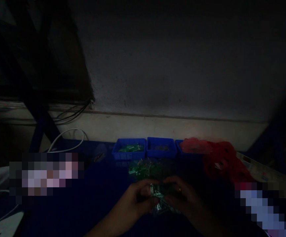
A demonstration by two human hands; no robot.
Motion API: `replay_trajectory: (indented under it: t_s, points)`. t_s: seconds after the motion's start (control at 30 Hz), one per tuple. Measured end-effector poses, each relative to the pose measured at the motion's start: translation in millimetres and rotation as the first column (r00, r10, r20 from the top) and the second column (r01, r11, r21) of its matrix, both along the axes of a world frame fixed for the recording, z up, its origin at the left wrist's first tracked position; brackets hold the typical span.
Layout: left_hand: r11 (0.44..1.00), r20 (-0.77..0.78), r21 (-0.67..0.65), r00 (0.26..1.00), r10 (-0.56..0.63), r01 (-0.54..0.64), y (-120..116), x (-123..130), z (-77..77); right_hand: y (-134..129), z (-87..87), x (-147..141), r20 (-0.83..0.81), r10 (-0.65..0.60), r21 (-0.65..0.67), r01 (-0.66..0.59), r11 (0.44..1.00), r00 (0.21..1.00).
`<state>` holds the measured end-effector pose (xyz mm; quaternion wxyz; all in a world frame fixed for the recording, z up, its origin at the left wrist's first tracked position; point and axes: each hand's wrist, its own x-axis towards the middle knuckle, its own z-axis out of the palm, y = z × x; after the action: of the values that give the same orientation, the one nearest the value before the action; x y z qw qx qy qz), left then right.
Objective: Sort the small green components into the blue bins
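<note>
Bundle (160, 204), shiny and greenish, sits low in front, pinched between left hand (129, 202) and right hand (191, 200). Handling seems under way; shifting it calls for light, two-sided hold. Green pile (146, 169) lies just beyond; bins (161, 153) crowd the far table (91, 197) edge, with more room leftward.

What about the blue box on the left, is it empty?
No, the blue box holds a pile of small green pieces.

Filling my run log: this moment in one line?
left hand: holds shiny bundle | right hand: same bundle | ahead: green pile, three blue bins | right side: red material
</note>
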<state>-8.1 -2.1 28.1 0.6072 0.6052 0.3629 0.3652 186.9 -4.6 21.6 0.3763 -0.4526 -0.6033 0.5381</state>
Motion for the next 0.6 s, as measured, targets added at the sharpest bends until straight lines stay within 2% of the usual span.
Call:
replay_trajectory:
  t_s: [0.17,0.4,0.6]
  points:
    - [1.0,-0.041,0.027,0.999,0.001,0.0,-0.1,-1.4,0.3,-3.0,7.7,-1.6,0.057,-0.039,0.021,0.038,0.999,0.998]
    - [0.997,-0.158,0.079,0.987,0.019,-0.007,0.2,-1.4,0.6,-0.3,3.4,-2.6,0.036,-0.008,0.021,0.008,1.0,0.999]
    - [0.989,-0.166,0.136,0.983,0.075,-0.052,-0.3,-1.2,-1.6,-0.8,2.9,-3.0,0.002,-0.042,0.008,0.042,0.999,0.999]
